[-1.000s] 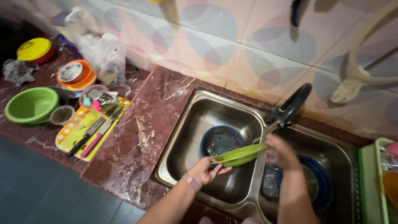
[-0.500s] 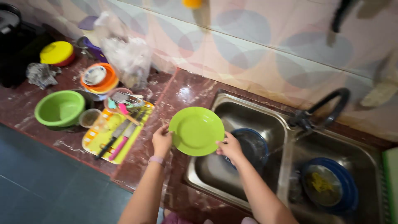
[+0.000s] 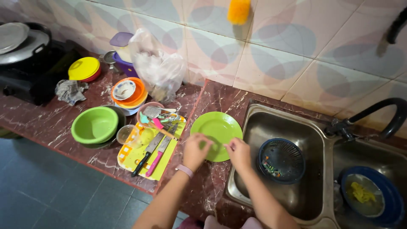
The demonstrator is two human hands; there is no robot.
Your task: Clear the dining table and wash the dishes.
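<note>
Green plate (image 3: pixel 216 132) moved from over sink (image 3: pixel 296 127) to countertop (image 3: pixel 203 186), both hands at its near edge.

I am standing in a home kitchen. In front of me a dark red marble-patterned counter (image 3: pixel 140 167) runs along a wall of pastel tiles (image 3: pixel 271 46), and a steel sink with 2 basins (image 3: pixel 296 195) is set into it under a black curved tap (image 3: pixel 383 116). Plastic bowls (image 3: pixel 94 124), stacked dishes (image 3: pixel 127 94), 2 knives on a yellow cutting board (image 3: pixel 146 159) and a lidded black pot (image 3: pixel 21 40) crowd the counter.
</note>
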